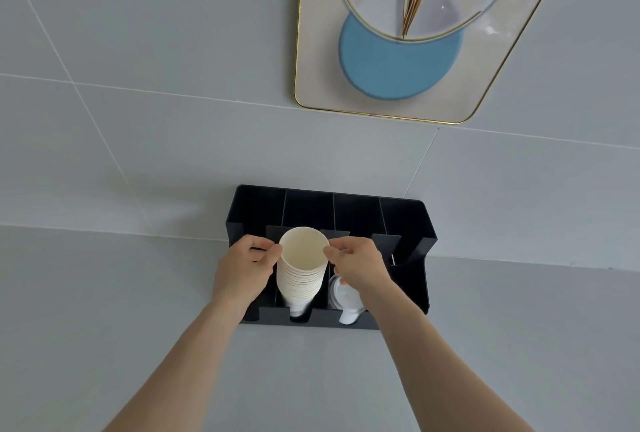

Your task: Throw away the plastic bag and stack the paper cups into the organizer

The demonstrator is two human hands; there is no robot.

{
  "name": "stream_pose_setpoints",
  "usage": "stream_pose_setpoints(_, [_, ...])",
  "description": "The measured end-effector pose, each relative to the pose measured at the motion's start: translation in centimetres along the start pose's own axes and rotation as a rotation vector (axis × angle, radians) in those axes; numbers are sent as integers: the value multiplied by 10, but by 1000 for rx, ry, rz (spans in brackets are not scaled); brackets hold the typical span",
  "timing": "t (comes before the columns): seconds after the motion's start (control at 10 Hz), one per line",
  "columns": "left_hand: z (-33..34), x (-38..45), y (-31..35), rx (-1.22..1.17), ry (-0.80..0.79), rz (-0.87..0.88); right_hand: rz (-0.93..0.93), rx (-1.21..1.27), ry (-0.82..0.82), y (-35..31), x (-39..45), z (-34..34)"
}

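A black organizer (408,223) with several slots stands against the wall on a grey counter. A stack of white paper cups (300,272) stands in its second slot from the left, mouth up. My left hand (247,265) pinches the top cup's rim on the left side. On the right side, my right hand (356,265) pinches the same rim. White lids or cups (346,300) sit in the neighbouring slot to the right, partly hidden by my right wrist. No plastic bag is in view.
The grey counter (104,327) spreads to both sides and in front of the organizer. A grey tiled wall (156,102) rises behind it. A gold-framed picture (398,68) with a blue disc hangs above, to the right.
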State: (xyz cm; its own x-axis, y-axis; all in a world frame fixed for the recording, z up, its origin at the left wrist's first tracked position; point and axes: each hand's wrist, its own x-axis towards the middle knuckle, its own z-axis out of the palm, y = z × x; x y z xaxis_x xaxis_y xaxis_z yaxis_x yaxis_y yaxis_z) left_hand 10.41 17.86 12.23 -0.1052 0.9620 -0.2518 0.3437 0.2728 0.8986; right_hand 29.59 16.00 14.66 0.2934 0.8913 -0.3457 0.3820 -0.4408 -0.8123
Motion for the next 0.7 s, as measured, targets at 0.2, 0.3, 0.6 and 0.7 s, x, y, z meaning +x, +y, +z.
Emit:
stream_pose_setpoints(0.2, [1,2,-1,30,20,-12,21,6,7,5,1,0])
stream_pose_setpoints(0.3, [1,3,1,66,21,-26,41,-15,27,8,0,0])
stream_pose_setpoints(0.6, [3,-9,15,299,1,128,-90,-347,81,20,-19,-24])
stream_pose_setpoints(0.7, [5,-19,20,426,9,212,-135,-492,118,24,-29,-39])
